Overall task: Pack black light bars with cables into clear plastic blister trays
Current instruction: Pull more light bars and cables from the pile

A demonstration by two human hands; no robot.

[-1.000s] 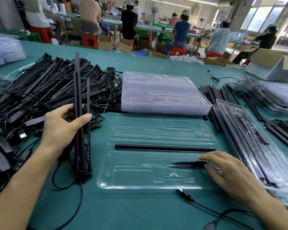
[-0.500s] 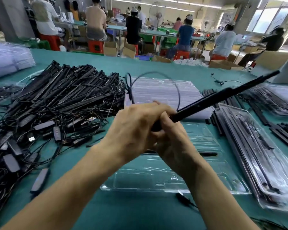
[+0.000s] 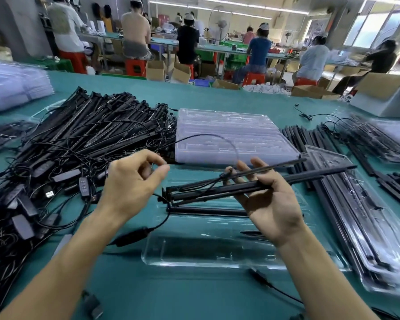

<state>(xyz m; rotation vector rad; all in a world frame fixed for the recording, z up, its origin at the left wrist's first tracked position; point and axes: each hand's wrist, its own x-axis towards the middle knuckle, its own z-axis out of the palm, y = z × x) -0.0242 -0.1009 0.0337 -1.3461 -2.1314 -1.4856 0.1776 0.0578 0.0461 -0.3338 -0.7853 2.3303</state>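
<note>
A clear blister tray [image 3: 217, 252] lies nearest on the green table [image 3: 194, 296], one black bar [image 3: 208, 211] in its channel; above it the right hand [image 3: 270, 204], palm up, clasps slim matte-black light bars [image 3: 217, 189] under its thumb; the left hand [image 3: 129, 185] pinches their thin looping cable [image 3: 214, 135]; beyond, stacked trays [image 3: 236, 125].
</note>
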